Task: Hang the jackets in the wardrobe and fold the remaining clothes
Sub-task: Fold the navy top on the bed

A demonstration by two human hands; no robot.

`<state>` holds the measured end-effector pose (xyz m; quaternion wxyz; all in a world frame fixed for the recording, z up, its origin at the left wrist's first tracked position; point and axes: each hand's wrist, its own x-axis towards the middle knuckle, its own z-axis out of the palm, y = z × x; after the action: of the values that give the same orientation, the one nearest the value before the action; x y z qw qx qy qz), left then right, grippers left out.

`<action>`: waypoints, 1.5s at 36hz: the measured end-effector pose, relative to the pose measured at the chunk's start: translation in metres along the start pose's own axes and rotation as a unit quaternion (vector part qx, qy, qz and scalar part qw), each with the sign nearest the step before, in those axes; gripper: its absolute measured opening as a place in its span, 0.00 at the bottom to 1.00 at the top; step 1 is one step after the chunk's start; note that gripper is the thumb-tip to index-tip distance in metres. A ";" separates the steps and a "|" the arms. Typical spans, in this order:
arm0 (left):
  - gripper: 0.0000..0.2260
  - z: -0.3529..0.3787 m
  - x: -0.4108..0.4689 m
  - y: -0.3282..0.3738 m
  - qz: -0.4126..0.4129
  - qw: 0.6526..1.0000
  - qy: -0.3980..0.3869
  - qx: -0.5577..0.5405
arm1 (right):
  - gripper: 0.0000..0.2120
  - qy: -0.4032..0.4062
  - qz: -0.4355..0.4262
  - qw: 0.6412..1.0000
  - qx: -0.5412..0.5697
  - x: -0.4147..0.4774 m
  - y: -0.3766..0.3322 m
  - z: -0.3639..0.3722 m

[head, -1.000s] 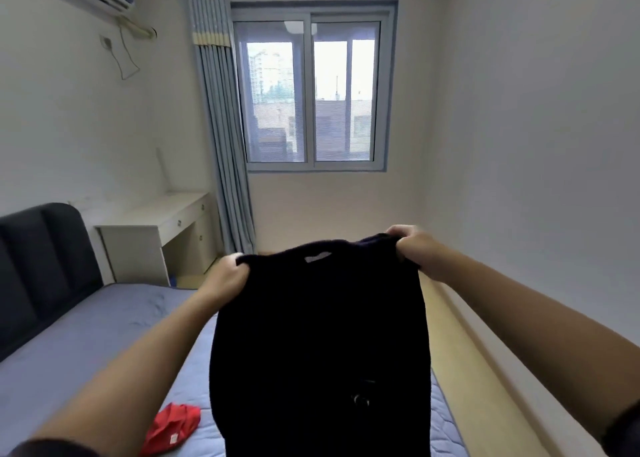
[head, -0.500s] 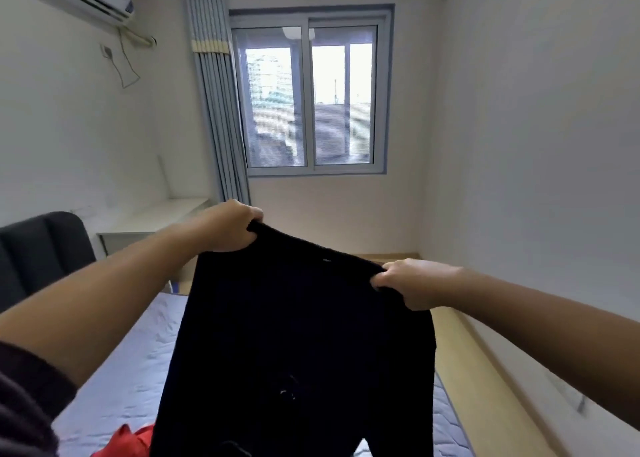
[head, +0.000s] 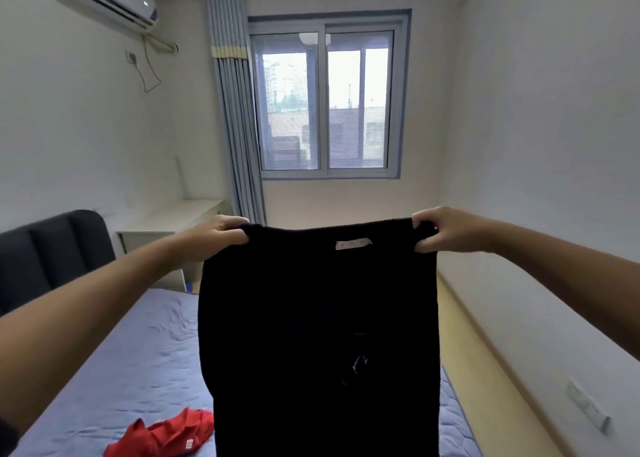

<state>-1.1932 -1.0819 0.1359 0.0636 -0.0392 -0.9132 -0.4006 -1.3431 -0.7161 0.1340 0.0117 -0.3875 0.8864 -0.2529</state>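
Head cam showed the black garment (head: 318, 335) held up at 12 o'clock over the bed (head: 121, 352), left hand (head: 221, 235) and right hand (head: 440, 230) each pinching a top corner with curled fingers (head: 420, 219), likely so it hung flat for folding.

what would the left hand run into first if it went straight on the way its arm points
Likely the blue-grey curtain beside the window, though depth is unclear. The left hand grips the black garment; only open air shows between.
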 end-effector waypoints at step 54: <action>0.06 0.035 -0.022 0.003 0.042 0.969 0.242 -0.016 | 0.04 0.234 0.122 0.928 0.263 -0.102 0.006 -0.025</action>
<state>-1.1742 -1.0540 0.1115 0.2988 0.0191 -0.8616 -0.4098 -1.2812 -0.6308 0.1350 -0.0637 -0.1891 0.8060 -0.5573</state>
